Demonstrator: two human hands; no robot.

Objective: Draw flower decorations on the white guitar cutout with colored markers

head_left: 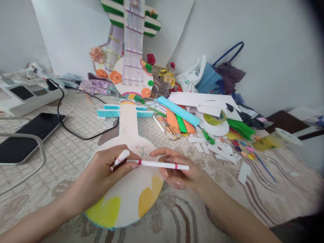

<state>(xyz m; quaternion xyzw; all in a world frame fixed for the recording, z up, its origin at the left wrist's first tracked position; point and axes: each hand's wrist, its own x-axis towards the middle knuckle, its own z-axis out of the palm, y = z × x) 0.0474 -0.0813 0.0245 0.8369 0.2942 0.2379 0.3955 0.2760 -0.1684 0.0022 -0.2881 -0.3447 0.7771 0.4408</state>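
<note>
My left hand (107,168) is closed around a white felt-tip pen (158,164) with pink bands, pinched between thumb and fingers and pointing right. A second white, pen-like stick (121,158) pokes up out of the same hand, its lower part hidden. My right hand (177,168) has its fingers apart behind the far end of the pen; whether they touch it I cannot tell. Beneath both hands lies a white guitar-shaped cutout (129,202) with yellow and orange patches, a small drawn sprig, and blue pegs (108,111) on its neck.
A decorated guitar model (133,72) stands at the back. To the right lie gold-handled scissors (172,132), a blue paper roll (178,110), tape (214,118), paper scraps (222,152) and a thin brush (264,167). A phone (30,136) and black cable (60,111) are left.
</note>
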